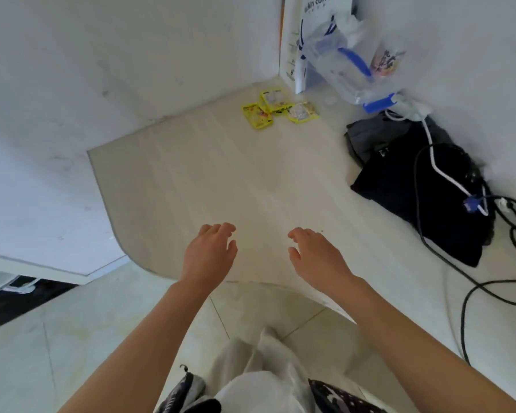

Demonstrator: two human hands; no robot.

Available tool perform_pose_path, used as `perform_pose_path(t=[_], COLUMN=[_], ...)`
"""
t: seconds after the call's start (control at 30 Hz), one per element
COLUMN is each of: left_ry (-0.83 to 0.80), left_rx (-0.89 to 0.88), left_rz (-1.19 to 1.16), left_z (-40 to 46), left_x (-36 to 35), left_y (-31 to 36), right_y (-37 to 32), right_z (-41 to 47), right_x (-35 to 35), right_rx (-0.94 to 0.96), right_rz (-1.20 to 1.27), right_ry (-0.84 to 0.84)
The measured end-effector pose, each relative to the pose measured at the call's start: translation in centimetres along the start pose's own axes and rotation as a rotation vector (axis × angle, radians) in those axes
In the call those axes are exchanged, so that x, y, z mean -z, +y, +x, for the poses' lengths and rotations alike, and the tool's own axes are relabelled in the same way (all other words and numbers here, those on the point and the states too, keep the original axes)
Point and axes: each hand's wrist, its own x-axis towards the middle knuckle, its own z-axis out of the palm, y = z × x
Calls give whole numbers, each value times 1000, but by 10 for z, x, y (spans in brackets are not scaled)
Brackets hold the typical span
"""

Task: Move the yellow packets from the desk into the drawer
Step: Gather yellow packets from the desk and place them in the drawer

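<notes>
Well beyond both hands (262, 251) — seemingly three yellow packets (277, 108).

A broad bare stretch of the pale wood-grain desk top (221, 174) lies open between the near edge and the small yellow foil packets (277, 108) at the far corner. Along the right side a crumpled black cloth bag (423, 192) with looping black cables (489, 263) narrows the way. Just beyond the packets a clear plastic bag with blue handles (346, 67) and a white paper coffee bag (310, 31) crowd the wall corner.
</notes>
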Motion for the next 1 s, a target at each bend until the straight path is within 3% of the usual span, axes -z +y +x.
perform_pose_path(t=[0.37,0.67,0.8,1.0], left_ry=[-44,-175,-205,-251], left_rx=[-90,-197,-149,62], left_rz=[36,178,131,-132], left_z=[136,239,284,347], left_x=[20,39,41,27], left_y=[-16,-37,-38,-27], right_y=[-3,0,9,28], right_z=[126,200,232,304], right_x=[51,69,82,108], right_rx=[-43,-105,-125,-126], right_rz=[18,37,48,66], right_ry=[87,71,51,20])
